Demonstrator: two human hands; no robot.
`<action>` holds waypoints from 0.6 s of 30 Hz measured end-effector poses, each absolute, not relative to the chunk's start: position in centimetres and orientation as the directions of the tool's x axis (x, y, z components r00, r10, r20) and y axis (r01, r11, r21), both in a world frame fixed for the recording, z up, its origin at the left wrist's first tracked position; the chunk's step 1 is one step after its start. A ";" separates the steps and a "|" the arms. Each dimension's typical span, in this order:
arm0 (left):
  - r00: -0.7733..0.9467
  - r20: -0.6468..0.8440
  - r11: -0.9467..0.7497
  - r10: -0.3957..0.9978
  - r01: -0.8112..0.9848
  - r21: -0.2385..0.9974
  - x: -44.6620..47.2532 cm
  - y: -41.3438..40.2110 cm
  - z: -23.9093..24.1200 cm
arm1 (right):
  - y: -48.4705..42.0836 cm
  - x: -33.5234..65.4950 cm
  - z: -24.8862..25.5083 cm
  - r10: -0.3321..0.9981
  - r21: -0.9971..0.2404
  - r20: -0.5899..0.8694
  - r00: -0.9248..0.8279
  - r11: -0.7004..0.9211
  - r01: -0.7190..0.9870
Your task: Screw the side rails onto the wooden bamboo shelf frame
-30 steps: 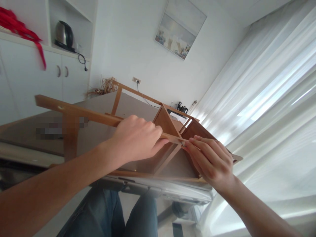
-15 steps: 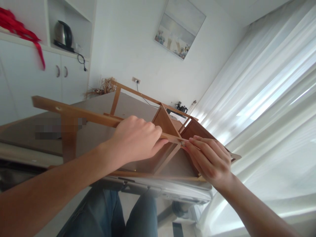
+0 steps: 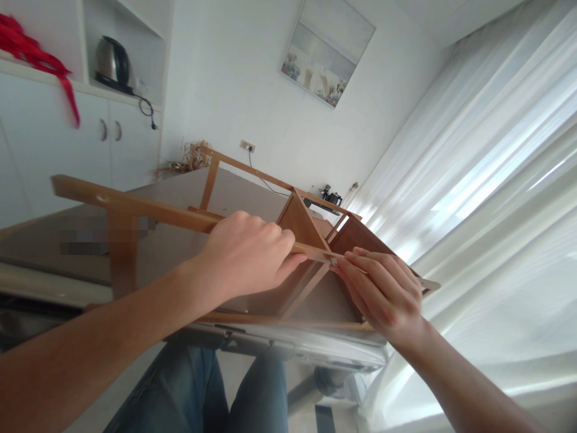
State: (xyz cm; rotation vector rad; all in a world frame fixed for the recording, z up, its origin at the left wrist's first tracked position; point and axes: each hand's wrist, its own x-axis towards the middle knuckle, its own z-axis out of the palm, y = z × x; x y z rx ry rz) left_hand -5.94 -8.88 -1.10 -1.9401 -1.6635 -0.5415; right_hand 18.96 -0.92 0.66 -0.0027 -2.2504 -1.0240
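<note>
A wooden shelf frame lies on its side on a grey-topped table. My left hand is closed around its near rail, left of a crosspiece joint. Beside that joint, the thumb and fingers of my right hand are pinched together on a small shiny metal piece. Most of this piece is hidden by the fingertips, so its kind cannot be told. Brown panels stand inside the frame, behind my hands.
White curtains hang close at the right. A kettle and red ribbon sit on the white cabinet at left. Dried stalks lie at the table's far edge. My legs are below the near edge.
The frame's left end has shifted slightly left in view. Both hands keep the same grip and place, with hardly any movement at the joint.
</note>
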 end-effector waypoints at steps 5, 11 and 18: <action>0.169 0.609 -0.105 0.775 0.985 -0.140 -5.9 -8.9 -1.0 | -0.9 19.0 0.5 -0.239 0.670 0.572 -0.785 0.689 0.278; 0.149 0.598 -0.098 0.788 0.988 -0.118 -5.8 -8.9 -1.0 | -0.8 19.1 0.3 -0.233 0.656 0.585 -0.777 0.699 0.284; 0.162 0.613 -0.104 0.773 0.986 -0.130 -5.9 -8.9 -1.2 | -0.9 19.0 0.4 -0.239 0.662 0.579 -0.780 0.695 0.278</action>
